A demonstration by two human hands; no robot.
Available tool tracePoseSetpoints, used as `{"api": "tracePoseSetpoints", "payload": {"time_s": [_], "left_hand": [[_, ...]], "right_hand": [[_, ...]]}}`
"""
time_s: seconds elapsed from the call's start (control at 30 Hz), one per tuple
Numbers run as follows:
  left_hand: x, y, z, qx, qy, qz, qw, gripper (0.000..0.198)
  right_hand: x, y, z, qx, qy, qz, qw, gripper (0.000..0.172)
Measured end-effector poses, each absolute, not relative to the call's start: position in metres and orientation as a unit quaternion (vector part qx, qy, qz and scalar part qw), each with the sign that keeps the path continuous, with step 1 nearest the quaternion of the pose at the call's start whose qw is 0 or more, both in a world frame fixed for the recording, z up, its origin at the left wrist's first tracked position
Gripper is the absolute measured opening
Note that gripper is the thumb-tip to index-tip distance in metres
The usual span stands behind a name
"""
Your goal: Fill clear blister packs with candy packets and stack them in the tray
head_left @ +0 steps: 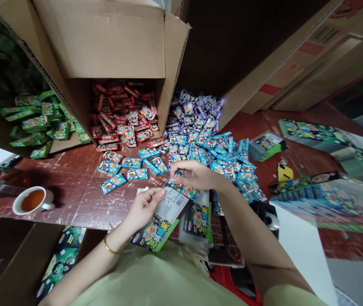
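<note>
A printed bag [157, 231] is held at the edge of the table, near the lap. It is tilted, with a white label and a green strip on it. One side of it is gripped by the left hand [144, 208]; its fingers are clamped on the bag, with the thumb on the label. A gold bangle [113, 246] is worn on that wrist. The right hand [195, 174] is held over the top end of the bag. Its fingers are bent and close together, but it cannot be told if anything is pinched by them. Blue packets [229, 157] are heaped on the red table [76, 174] just past this hand, and a few are scattered to the left. A second bag [197, 219] is seen just to the right of the held one. Behind, red packets [120, 106], purple packets [197, 114] and green packets [41, 119] are piled by colour in and at the mouths of big cardboard boxes [114, 46]. Brown tea [31, 200] is held in a white cup [49, 199] at the left.
</note>
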State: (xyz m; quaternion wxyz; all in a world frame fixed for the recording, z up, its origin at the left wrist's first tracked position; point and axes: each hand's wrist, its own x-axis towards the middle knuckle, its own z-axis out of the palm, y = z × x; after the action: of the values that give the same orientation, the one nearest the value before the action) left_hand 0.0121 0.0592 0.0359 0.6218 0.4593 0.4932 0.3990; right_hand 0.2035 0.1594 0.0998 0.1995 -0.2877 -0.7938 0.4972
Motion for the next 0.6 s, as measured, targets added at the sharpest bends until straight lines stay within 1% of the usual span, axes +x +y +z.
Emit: {"api": "tracePoseSetpoints", "payload": {"time_s": [0.13,0.27,0.3,0.4,0.43,0.47,0.6], "left_hand": [[0.015,0.058,0.033,0.465,0.498,0.4,0.613,0.037],[0.015,0.057,0.032,0.46,0.497,0.4,0.617,0.037],[0.014,0.057,0.031,0.457,0.5,0.407,0.613,0.037],[0.005,0.053,0.03,0.427,0.519,0.433,0.601,0.037],[0.001,0.052,0.029,0.413,0.527,0.44,0.598,0.037],[-0.002,0.05,0.027,0.4,0.532,0.448,0.597,0.037],[-0.016,0.048,0.022,0.379,0.527,0.458,0.608,0.033]], "right_hand": [[0.207,0.162,0.1,-0.316,-0.81,0.454,0.193,0.015],[0.202,0.159,0.09,-0.277,-0.834,0.442,0.18,0.014],[0.2,0.155,0.085,-0.296,-0.822,0.444,0.197,0.014],[0.191,0.137,0.067,-0.405,-0.753,0.431,0.288,0.024],[0.188,0.129,0.061,-0.423,-0.738,0.422,0.314,0.024],[0.185,0.122,0.055,-0.422,-0.733,0.42,0.33,0.023],[0.181,0.114,0.038,-0.329,-0.757,0.456,0.333,0.02]]}}
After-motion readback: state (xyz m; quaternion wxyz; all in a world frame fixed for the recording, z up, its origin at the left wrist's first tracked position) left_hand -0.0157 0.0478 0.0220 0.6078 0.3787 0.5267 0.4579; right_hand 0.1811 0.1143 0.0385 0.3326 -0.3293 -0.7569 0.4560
